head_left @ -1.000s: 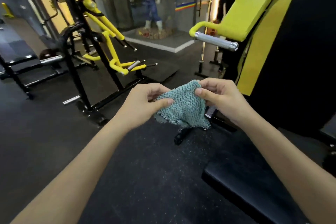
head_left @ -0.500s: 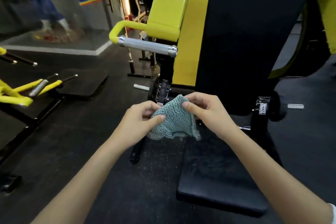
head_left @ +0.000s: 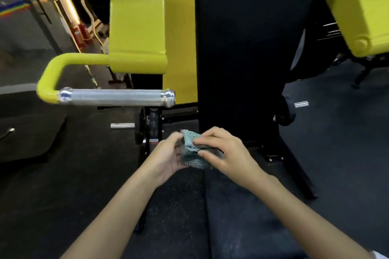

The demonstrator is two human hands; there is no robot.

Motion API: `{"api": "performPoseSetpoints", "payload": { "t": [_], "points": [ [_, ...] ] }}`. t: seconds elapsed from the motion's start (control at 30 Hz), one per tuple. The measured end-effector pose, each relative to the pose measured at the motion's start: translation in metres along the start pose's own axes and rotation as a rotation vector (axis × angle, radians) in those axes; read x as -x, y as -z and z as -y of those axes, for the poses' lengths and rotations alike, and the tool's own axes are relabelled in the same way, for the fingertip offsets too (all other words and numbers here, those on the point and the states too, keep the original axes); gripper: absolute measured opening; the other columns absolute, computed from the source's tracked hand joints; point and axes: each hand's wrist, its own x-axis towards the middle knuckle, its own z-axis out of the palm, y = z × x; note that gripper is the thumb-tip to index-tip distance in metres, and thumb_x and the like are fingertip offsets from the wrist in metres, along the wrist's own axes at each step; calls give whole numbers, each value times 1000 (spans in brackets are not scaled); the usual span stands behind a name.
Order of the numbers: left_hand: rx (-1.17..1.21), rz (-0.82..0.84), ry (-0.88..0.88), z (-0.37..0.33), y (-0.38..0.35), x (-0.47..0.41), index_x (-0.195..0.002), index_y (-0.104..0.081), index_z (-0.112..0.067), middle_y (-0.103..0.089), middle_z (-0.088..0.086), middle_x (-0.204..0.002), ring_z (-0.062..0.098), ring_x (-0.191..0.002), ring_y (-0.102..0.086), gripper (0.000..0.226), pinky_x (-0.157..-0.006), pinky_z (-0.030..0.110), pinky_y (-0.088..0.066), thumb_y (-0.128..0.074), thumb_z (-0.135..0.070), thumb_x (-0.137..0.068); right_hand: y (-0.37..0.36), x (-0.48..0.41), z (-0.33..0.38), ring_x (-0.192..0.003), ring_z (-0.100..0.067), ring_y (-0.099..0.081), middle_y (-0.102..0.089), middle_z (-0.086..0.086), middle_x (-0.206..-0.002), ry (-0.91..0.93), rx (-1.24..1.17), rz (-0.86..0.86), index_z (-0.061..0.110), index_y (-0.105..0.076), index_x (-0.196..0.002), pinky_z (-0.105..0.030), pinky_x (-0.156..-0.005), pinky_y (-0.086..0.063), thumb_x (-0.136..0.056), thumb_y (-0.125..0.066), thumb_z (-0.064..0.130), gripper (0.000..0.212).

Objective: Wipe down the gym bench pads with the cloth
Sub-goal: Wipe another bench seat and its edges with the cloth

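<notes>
A teal knitted cloth (head_left: 190,149) is bunched and partly folded between both hands, just above the near end of the black seat pad (head_left: 252,212). My left hand (head_left: 166,157) cups it from the left and below. My right hand (head_left: 226,153) pinches its top and right side. Behind the hands the tall black back pad (head_left: 242,48) rises upright. Much of the cloth is hidden by my fingers.
A yellow machine arm (head_left: 136,19) with a knurled silver handle (head_left: 115,97) juts out at the left, level with the seat. Another yellow arm (head_left: 362,6) hangs at the upper right. Black frame legs (head_left: 294,164) flank the seat on dark rubber floor.
The view has swung right and closer, so the bench is now straight ahead. The cloth, spread between both hands before, is now folded into a small bundle, lower over the seat pad.
</notes>
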Motion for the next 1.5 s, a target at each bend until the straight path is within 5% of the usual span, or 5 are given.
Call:
{"api": "performPoseSetpoints", "payload": {
  "t": [0.2,0.37,0.7,0.97,1.5],
  "points": [
    [-112,195,46,-5,18,-57,-111,-71,-4,-72,20,-109,24,-90,-70,28,-85,39,-56,-61,-23,-93,-24,-3,-11,-111,-9,-49,-59,4,-118,-143,130,-80,15,-70,-120,-17,-99,-38,-93,-60,23,31],
    [-186,254,56,-1,44,-90,-109,-67,0,-76,7,-88,16,-75,-72,17,-67,28,-61,-59,-4,-94,-66,4,-10,-113,-8,-52,-60,6,-119,-337,187,-249,18,-71,-116,-22,-98,-41,-96,-54,26,27],
    [-324,80,125,72,75,-162,-113,-65,-4,-71,9,-97,20,-87,-67,19,-81,36,-55,-61,-5,-94,-152,77,-47,-100,-19,-60,-63,2,-113,-574,464,-266,15,-69,-114,-35,-81,-52,-93,-42,23,35],
    [-313,-38,124,189,104,-243,-120,-61,-5,-66,7,-95,17,-80,-63,24,-69,30,-49,-59,-5,-96,-252,142,-134,-113,-14,-53,-58,6,-123,-559,664,-102,20,-58,-129,-33,-98,-44,-81,-63,24,48],
    [-172,2,-462,416,150,-427,-116,-61,-22,-65,-11,-102,0,-94,-62,17,-87,21,-49,-55,-21,-100,-366,200,-281,-150,-24,-20,-17,-9,-164,-564,1207,164,8,-25,-155,-46,-112,-21,-89,-43,48,79]
  ]
}}
